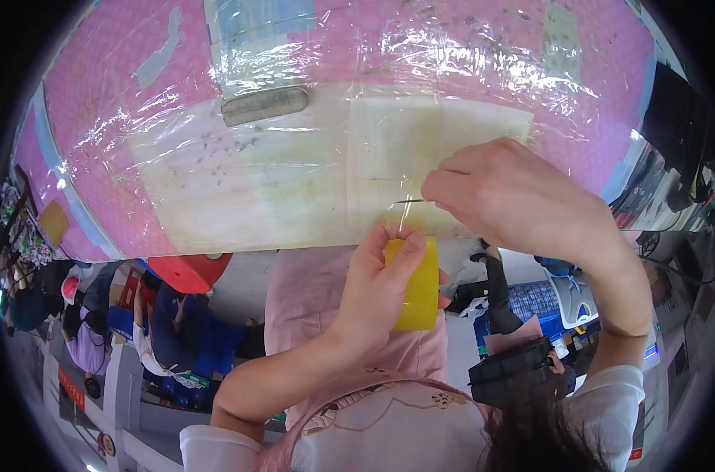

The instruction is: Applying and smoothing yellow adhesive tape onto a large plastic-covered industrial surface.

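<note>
My left hand (383, 275) is closed round a bright yellow, flat-looking piece (422, 295), its thumb lying over the upper end. The piece hangs at the near edge of the table, above my lap; I cannot tell its exact kind. Up and to the right, my right hand (491, 189) pinches a thin, dark, pointed tool (408, 201). Its tip points left, just above my left fingertips and apart from the yellow piece. Most of the tool is hidden inside my right fingers.
A table (239, 189) with a pink cover, pale sheets and shiny clear plastic fills the far side. An oblong grey block (264, 106) lies on it. Below the table's left edge is a red plastic seat (190, 271). Other people (176, 330) sit further off.
</note>
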Demonstrator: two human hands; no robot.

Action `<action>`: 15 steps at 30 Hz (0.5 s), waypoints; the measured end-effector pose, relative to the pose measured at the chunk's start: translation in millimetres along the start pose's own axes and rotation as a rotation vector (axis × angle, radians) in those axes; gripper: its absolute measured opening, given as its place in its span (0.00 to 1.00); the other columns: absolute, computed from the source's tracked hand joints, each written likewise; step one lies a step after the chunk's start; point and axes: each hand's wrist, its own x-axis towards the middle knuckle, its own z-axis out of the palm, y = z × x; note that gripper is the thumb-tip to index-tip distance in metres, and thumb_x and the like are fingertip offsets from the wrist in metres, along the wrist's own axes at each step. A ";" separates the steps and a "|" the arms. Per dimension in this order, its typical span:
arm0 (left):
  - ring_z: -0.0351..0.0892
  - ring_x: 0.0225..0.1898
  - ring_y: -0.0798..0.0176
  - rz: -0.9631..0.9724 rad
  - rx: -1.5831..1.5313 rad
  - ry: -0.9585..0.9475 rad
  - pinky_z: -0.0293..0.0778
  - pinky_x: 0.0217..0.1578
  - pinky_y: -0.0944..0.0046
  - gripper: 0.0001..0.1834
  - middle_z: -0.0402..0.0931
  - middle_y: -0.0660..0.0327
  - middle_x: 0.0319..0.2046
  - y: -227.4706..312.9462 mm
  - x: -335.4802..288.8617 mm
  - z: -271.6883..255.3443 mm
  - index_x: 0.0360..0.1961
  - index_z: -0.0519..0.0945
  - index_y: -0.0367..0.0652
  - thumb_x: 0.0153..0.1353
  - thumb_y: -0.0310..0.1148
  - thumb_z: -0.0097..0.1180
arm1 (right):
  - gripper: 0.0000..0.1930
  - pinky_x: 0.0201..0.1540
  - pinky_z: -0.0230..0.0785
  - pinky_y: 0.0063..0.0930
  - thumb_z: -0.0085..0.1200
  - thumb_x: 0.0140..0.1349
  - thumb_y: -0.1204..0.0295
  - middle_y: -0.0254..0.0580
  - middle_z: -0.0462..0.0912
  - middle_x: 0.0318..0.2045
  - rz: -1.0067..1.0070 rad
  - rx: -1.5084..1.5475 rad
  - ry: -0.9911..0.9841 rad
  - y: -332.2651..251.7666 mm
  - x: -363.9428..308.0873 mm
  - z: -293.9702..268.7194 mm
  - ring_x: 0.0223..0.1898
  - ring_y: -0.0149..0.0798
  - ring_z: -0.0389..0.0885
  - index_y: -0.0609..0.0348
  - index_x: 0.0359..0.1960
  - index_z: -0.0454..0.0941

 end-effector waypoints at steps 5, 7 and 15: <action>0.81 0.26 0.59 -0.090 -0.005 0.081 0.80 0.22 0.59 0.11 0.76 0.55 0.29 -16.7 -4.5 -2.5 0.42 0.66 0.44 0.66 0.37 0.53 | 0.04 0.31 0.68 0.37 0.56 0.54 0.76 0.46 0.76 0.23 0.051 0.061 -0.028 11.4 -19.9 -11.6 0.28 0.49 0.77 0.63 0.30 0.76; 0.80 0.25 0.62 -0.207 0.006 0.106 0.80 0.23 0.61 0.11 0.76 0.56 0.28 -46.0 -9.8 -15.9 0.42 0.68 0.42 0.67 0.36 0.52 | 0.05 0.32 0.69 0.32 0.56 0.56 0.74 0.45 0.79 0.24 -0.013 0.235 0.262 16.2 -17.0 -14.9 0.28 0.45 0.79 0.63 0.32 0.78; 0.81 0.28 0.62 0.061 0.361 0.076 0.82 0.25 0.61 0.08 0.75 0.57 0.30 -85.8 -24.9 -55.9 0.40 0.68 0.40 0.68 0.33 0.51 | 0.19 0.49 0.64 0.42 0.58 0.54 0.71 0.53 0.73 0.49 0.092 -0.617 1.213 81.4 51.2 -12.7 0.50 0.50 0.71 0.61 0.49 0.74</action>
